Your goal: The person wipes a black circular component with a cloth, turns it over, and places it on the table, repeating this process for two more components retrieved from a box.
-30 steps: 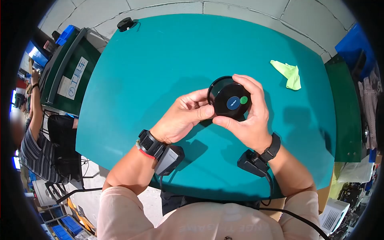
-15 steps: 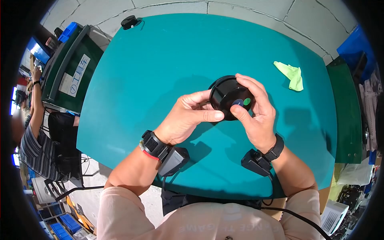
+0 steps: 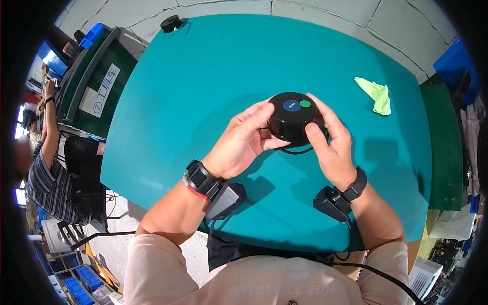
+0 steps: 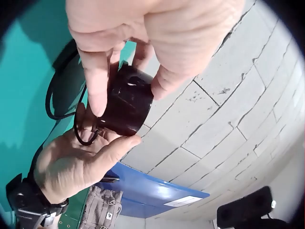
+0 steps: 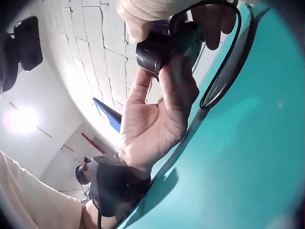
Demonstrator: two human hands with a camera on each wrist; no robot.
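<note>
The left hand (image 3: 236,141) and right hand (image 3: 335,152) grip a black case (image 3: 288,123) between their fingers (image 3: 324,111); its blue sticker (image 3: 292,105) is illegible; a sign (image 3: 106,90) reads "工具车".

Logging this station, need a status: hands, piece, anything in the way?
Left hand and right hand gripping black round device. Device held above green table. Black cable looping close by; green cloth lying aside.

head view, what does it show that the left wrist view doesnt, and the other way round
Only the head view: the blue sticker and green sticker on the black device, plus the lime cloth.
Only the left wrist view: a white label on something blue.
Both: the left hand and right hand holding the device, its cable, the block wall.
</note>
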